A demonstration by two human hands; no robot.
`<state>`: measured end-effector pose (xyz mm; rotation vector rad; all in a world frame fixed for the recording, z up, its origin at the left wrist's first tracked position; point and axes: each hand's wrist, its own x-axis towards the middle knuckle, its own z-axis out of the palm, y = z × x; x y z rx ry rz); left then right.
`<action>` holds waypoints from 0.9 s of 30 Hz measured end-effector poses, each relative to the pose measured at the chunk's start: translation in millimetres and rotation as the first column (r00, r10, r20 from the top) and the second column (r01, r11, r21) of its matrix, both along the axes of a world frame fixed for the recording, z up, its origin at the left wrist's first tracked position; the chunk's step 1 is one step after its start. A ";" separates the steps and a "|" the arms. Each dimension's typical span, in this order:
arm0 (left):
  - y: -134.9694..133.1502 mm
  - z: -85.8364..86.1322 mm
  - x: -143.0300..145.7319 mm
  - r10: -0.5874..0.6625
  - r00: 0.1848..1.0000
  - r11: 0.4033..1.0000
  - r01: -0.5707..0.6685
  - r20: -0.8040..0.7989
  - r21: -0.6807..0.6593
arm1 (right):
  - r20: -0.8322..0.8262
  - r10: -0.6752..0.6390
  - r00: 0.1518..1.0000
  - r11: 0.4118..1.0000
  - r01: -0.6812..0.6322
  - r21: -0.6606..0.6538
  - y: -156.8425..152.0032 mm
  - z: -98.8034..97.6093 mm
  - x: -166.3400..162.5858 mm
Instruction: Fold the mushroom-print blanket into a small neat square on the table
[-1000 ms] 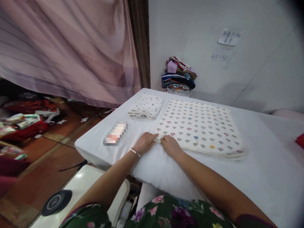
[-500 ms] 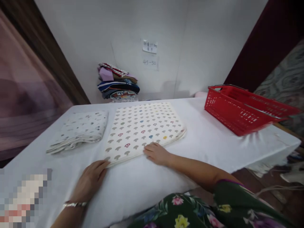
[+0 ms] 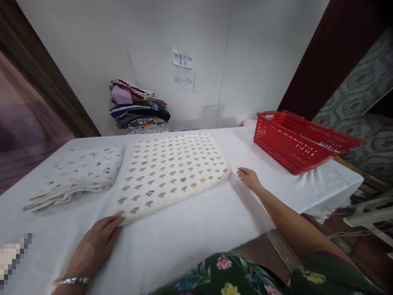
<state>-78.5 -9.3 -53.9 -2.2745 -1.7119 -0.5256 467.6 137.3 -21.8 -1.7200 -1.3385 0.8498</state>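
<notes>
A folded cream cloth point(image 3: 173, 172) with grey mushrooms and a few coloured ones lies flat on the white-covered table. At its near left corner, my left hand point(image 3: 95, 243) grips the edge, fingers together; the thumb is partly hidden. My right hand point(image 3: 249, 179) hovers just right of the cloth's rounded near right corner, apart from it, holding nothing with its fingers loosely stretched. To the left lies a second folded white cloth point(image 3: 82, 168) with small scattered prints, its layered edge facing me.
A red plastic basket point(image 3: 294, 143) with metal handles stands at the table's right end. Against the wall rises a stack of folded fabrics point(image 3: 139, 108). Paper signs point(image 3: 183, 59) hang on the wall. A white chair point(image 3: 373, 219) is beyond the right edge of the white tablecloth point(image 3: 190, 229).
My right hand has left the mushroom cloth's near edge and moved right, past its corner. My left hand stays at the near left corner. The view has shifted slightly right.
</notes>
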 end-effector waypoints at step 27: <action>0.2 1.6 4.3 0.014 1.000 0.999 -0.014 -0.017 0.040 | -0.328 0.015 0.944 0.851 -0.185 -0.492 24.2 12.6 -23.8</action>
